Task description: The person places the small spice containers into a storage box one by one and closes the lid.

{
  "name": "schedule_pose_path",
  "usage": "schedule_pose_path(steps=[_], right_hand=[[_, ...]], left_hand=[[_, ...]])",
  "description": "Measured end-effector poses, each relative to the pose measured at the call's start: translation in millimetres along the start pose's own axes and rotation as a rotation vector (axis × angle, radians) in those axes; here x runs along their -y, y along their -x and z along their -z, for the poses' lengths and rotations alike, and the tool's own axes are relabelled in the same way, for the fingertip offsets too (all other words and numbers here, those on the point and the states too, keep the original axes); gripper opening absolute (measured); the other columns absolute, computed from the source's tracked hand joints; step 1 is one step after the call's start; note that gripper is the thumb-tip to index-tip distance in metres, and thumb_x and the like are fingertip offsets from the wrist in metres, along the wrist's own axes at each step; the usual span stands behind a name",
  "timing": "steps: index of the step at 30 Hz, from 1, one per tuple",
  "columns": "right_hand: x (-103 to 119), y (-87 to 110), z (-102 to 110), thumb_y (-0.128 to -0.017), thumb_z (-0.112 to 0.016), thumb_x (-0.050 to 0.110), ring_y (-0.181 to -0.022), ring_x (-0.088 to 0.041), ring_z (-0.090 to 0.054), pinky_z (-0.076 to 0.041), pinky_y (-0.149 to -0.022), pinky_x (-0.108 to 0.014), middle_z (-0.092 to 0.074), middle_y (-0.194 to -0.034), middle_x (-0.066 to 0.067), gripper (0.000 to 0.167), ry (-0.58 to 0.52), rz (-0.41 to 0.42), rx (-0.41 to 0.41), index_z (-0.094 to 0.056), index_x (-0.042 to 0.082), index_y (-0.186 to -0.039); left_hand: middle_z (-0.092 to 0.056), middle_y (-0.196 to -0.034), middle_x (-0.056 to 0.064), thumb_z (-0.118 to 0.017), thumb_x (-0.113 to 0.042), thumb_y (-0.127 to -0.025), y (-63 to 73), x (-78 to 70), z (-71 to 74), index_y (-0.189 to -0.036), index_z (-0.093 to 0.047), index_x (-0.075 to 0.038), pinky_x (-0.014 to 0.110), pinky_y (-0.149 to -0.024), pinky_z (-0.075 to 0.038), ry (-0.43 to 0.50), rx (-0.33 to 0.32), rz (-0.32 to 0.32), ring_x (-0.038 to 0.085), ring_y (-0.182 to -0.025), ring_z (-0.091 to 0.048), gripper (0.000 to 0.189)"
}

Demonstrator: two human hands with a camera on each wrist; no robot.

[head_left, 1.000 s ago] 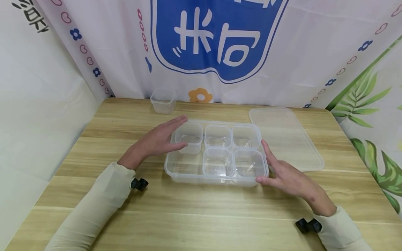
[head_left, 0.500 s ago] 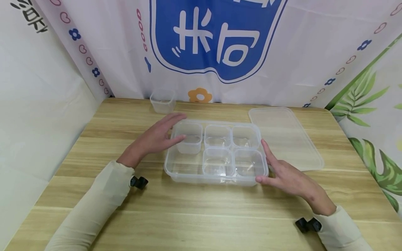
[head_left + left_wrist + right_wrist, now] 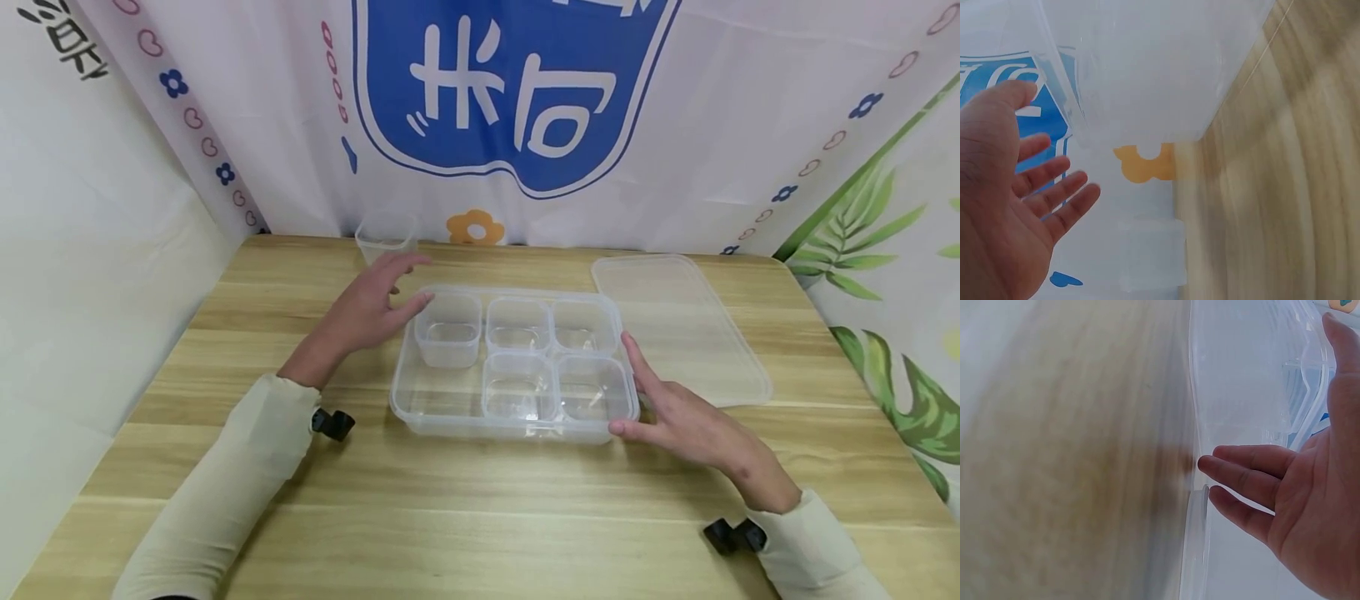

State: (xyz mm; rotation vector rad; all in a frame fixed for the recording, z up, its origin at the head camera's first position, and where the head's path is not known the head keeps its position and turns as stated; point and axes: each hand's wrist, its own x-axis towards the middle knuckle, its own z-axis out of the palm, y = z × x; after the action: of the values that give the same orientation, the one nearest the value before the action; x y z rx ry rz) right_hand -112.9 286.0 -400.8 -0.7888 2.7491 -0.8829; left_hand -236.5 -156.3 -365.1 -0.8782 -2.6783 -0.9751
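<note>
A large clear plastic container (image 3: 438, 427) sits mid-table with several small clear plastic boxes inside. One small box (image 3: 448, 353) stands at its back left; the front left part holds no box. My left hand (image 3: 363, 307) hovers by the back left corner, fingers spread and holding nothing, also in the left wrist view (image 3: 1007, 206). Behind it a loose small box (image 3: 384, 233) stands at the table's back edge, partly covered by the hand. My right hand (image 3: 690, 423) rests against the container's right side, with thumb at the front corner and fingers fairly straight (image 3: 1310, 500).
A flat translucent lid (image 3: 686, 329) lies on the wooden table (image 3: 480, 525) to the right of the container, partly behind the right hand. A printed cloth (image 3: 300, 108) hangs along the table's back edge.
My left hand has lifted away from the container's left edge and moved back toward the loose small box. The right hand and the container have stayed in place.
</note>
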Motion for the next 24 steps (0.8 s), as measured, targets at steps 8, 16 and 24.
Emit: schedule_pose_path(steps=[8,16,24], right_hand=[[1.5,-0.9,0.7,-0.097,-0.073,0.04,-0.133,-0.047,-0.048,-0.038,-0.107,-0.063,-0.038,-0.15,-0.036,0.113,0.011,0.005,-0.003,0.016,0.021,-0.164],[1.1,-1.4,0.3,-0.097,-0.072,0.04,-0.133,-0.048,-0.048,-0.037,-0.108,-0.063,-0.037,-0.149,-0.039,0.113,0.002,-0.002,0.003,0.017,0.021,-0.164],[1.5,-0.3,1.5,-0.097,-0.072,0.04,-0.133,-0.049,-0.047,-0.037,-0.108,-0.064,-0.039,-0.147,-0.04,0.112,0.003,0.002,0.003,0.016,0.021,-0.164]], left_hand=[[-0.052,-0.144,0.02,-0.067,-0.027,-0.099,-10.8,8.6,7.4,-0.144,-0.053,0.0,0.055,-0.098,-0.048,-0.082,-0.128,0.148,0.039,-0.126,-0.053,0.054],[-0.049,-0.14,0.024,-0.069,-0.028,-0.097,-19.9,29.0,8.1,-0.142,-0.052,0.002,0.058,-0.103,-0.043,-0.151,-0.204,0.295,0.042,-0.125,-0.051,0.056],[-0.035,-0.151,0.026,-0.069,-0.04,-0.095,-33.2,53.4,4.7,-0.15,-0.041,0.002,0.059,-0.109,-0.036,-0.175,-0.279,0.423,0.044,-0.135,-0.039,0.074]])
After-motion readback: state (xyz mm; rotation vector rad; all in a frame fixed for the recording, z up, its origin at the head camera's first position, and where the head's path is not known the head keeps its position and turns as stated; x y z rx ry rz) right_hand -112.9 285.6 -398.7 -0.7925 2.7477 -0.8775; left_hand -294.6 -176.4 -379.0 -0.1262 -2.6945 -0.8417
